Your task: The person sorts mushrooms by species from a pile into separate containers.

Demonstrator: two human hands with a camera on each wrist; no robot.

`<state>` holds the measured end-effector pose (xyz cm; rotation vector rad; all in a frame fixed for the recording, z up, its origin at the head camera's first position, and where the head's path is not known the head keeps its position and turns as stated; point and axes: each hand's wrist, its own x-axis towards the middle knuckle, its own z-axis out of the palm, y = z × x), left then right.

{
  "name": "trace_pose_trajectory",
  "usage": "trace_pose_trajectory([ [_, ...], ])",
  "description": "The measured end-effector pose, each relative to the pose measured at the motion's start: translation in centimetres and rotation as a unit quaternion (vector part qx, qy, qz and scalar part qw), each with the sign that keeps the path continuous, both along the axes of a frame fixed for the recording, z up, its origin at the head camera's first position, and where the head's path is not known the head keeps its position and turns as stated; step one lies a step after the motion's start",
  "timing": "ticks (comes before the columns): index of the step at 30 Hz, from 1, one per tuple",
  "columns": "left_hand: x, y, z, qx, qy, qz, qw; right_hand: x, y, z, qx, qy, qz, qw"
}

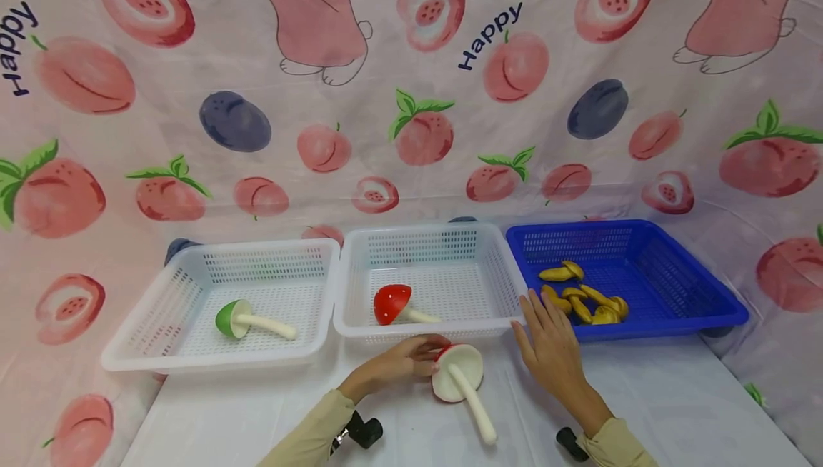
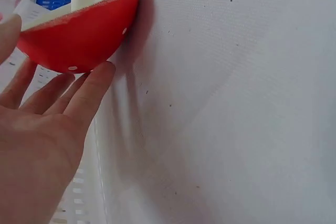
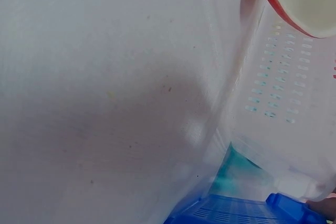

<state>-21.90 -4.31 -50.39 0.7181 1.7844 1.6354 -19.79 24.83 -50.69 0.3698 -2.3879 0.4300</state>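
Observation:
My left hand holds the cap of a red toy mushroom in front of the middle basket, its cream underside facing up and its stem toward me. In the left wrist view the fingers lie against the white-dotted red cap, the thumb by its rim. My right hand has its fingers extended, empty, near where the middle and blue baskets meet. Another red toy mushroom lies in the white middle basket. A green-capped one lies in the white left basket.
The blue basket at the right contains several yellow-brown toy mushrooms. The baskets stand in a row along the back of the white table. Behind them hangs a fruit-print cloth.

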Motion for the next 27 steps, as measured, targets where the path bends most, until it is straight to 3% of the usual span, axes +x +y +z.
trace_pose_trajectory([
  [11,0.1,0.9,-0.2,-0.017,0.018,0.006,0.9997,0.1,0.0,0.1,0.000,-0.014,-0.006,0.9999],
  [20,0.9,1.8,0.1,-0.025,-0.007,0.038,0.9989,0.1,-0.1,0.2,0.002,-0.015,-0.009,0.9999],
  [27,1.6,2.1,0.3,-0.054,0.031,0.071,0.9955,0.2,-0.2,0.3,0.004,-0.014,-0.011,0.9998],
])
